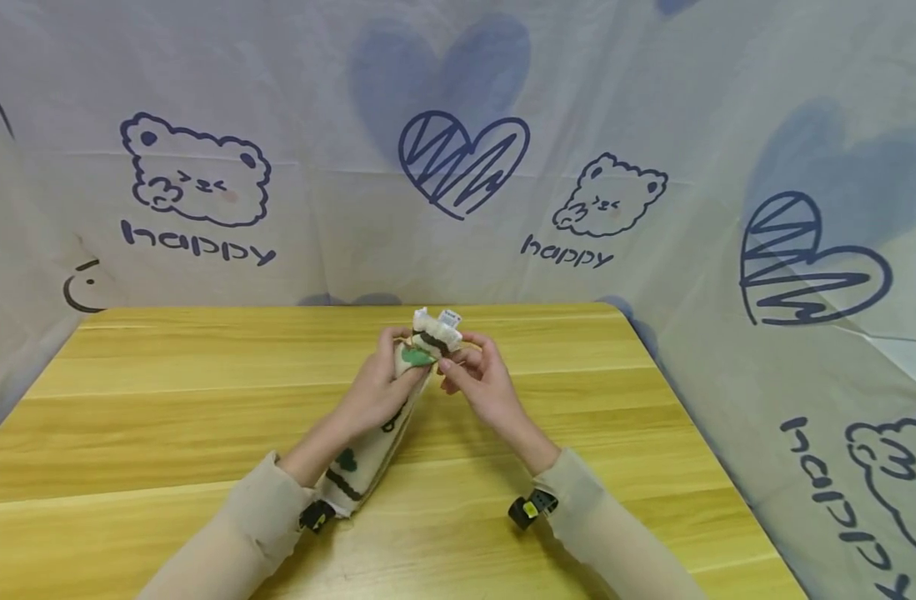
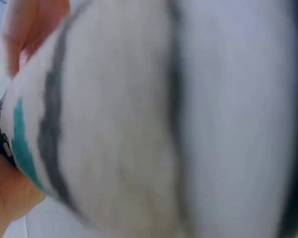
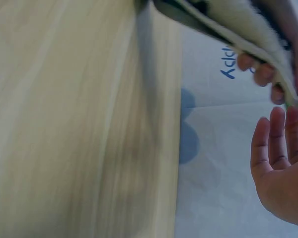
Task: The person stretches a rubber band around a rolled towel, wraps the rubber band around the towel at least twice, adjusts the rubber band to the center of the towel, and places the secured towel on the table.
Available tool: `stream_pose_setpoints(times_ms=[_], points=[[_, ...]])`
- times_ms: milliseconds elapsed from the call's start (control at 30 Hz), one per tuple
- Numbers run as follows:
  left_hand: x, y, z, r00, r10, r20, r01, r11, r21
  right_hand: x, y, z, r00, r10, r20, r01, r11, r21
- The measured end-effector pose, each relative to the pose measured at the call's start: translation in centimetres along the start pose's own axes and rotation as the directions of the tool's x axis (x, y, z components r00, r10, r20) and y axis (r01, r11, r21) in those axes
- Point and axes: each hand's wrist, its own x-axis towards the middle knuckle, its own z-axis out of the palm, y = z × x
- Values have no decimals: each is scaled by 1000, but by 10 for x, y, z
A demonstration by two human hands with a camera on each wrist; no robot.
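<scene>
A cream cloth (image 1: 378,454), long and folded like a towel, with dark stripes and green patches, slants up from the table between the forearms. My left hand (image 1: 378,387) grips it near the upper end, thumb across the front. At that end, a folded-over top (image 1: 437,333) shows a dark band and a small white label (image 1: 450,317). My right hand (image 1: 488,387) pinches the right edge there with thumb and fingers. In the left wrist view the blurred cloth (image 2: 114,124) fills most of the picture. The right wrist view shows the left hand's fingers (image 3: 263,75) curled under the cloth's edge.
The wooden table (image 1: 593,417) lies beneath both arms. A pale curtain (image 1: 337,208) printed with hearts and bears hangs behind it and along the right side. Dark wrist cameras (image 1: 528,508) sit on both wrists, at the sleeve cuffs.
</scene>
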Motion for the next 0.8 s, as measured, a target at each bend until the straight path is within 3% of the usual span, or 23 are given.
stream_pose_setpoints(times_ms=[167, 367, 500, 600, 800], points=[[-1, 1, -4, 1000, -5, -21, 3, 997, -75, -1, 2, -2, 998, -7, 61, 11, 998, -65], [-3, 2, -5, 991, 63, 118, -38, 977, -211, 3, 1, -8, 997, -36, 74, 48, 985, -168], [-3, 3, -5, 977, 126, 174, -90, 976, -200, 4, -3, -13, 997, -36, 72, 51, 977, -208], [-3, 3, -5, 975, 152, 161, -126, 979, -160, 4, -5, -14, 995, -34, 91, 52, 978, -200], [-2, 2, -5, 983, 174, 54, -168, 981, -95, 5, -6, -11, 992, -50, 115, 60, 995, -81]])
